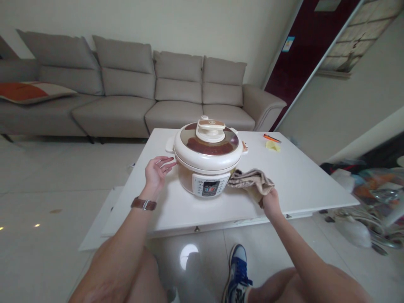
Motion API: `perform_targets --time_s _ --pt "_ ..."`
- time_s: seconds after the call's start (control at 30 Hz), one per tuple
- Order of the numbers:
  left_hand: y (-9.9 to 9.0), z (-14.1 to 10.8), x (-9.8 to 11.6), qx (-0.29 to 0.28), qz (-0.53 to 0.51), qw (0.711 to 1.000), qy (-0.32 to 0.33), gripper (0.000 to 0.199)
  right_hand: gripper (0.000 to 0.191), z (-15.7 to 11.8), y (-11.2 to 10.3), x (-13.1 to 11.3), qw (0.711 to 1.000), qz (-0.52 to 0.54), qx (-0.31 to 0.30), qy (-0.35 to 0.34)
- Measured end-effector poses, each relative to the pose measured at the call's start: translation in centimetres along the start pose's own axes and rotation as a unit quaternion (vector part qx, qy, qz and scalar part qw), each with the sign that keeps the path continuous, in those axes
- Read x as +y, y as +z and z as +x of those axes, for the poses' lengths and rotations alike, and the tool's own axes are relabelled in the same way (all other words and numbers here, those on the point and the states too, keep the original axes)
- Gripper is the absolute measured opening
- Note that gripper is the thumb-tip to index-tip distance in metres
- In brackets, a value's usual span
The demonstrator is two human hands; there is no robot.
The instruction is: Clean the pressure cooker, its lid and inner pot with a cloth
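"Where is the appliance to be found?"

"The electric pressure cooker (206, 163) is stood upright on the white counter (303, 181), left of its middle. The control panel (211, 186) is turned toward the person, and the lid (211, 145) is seated on top."

"And how are the hands occupied?"

"By the right hand (271, 203), one end of a checked cloth (251, 182) is gripped; its other end is brought up to the cooker's right side, beside the panel. In the left hand (158, 171) nothing is held: the fingers are parted and curved by the cooker's left side, below the side handle (169, 144). Whether the wall is touched by them cannot be told."

"What can be counted as done?"

"The cooker is set in place and covered. A wiping of its outer wall seems to be under way, but how much has been covered cannot be judged, since no damp streak or dirt can be made out."

"And what is left?"

"The cloth is not yet laid down, so the work may be taken as unfinished. The far side is hidden. The yellow paper (273, 146) is left untouched, well apart on the right."
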State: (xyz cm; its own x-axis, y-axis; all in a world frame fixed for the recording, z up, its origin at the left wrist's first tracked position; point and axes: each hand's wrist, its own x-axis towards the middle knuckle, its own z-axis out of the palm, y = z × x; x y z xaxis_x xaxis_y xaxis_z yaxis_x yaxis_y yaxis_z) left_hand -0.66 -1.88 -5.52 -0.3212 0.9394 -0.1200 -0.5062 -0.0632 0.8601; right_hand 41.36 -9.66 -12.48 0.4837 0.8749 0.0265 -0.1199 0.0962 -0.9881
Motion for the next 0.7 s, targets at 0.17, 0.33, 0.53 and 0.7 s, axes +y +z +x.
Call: perform_targets --time_s 0.17,0.33,0.53,0.7 --pt "-0.1 -0.1 0.0 -0.003 0.004 1.000 0.003 0.023 0.017 2.1 0.3 -3.6 0.964 0.160 0.115 0.182" --pt "-0.2 0.0 0.1 0.000 0.004 1.000 -0.002 0.023 0.019 3.1 1.4 -4.5 0.935 0.211 0.179 0.220" --pt "-0.3 -0.1 0.6 -0.001 0.002 1.000 0.001 0.022 0.026 0.5 5.3 -4.3 0.974 0.163 0.151 0.031" --pt "-0.2 -0.2 0.7 0.002 0.002 1.000 -0.001 0.024 0.045 -3.0 7.8 -3.1 0.990 0.049 0.086 -0.095"
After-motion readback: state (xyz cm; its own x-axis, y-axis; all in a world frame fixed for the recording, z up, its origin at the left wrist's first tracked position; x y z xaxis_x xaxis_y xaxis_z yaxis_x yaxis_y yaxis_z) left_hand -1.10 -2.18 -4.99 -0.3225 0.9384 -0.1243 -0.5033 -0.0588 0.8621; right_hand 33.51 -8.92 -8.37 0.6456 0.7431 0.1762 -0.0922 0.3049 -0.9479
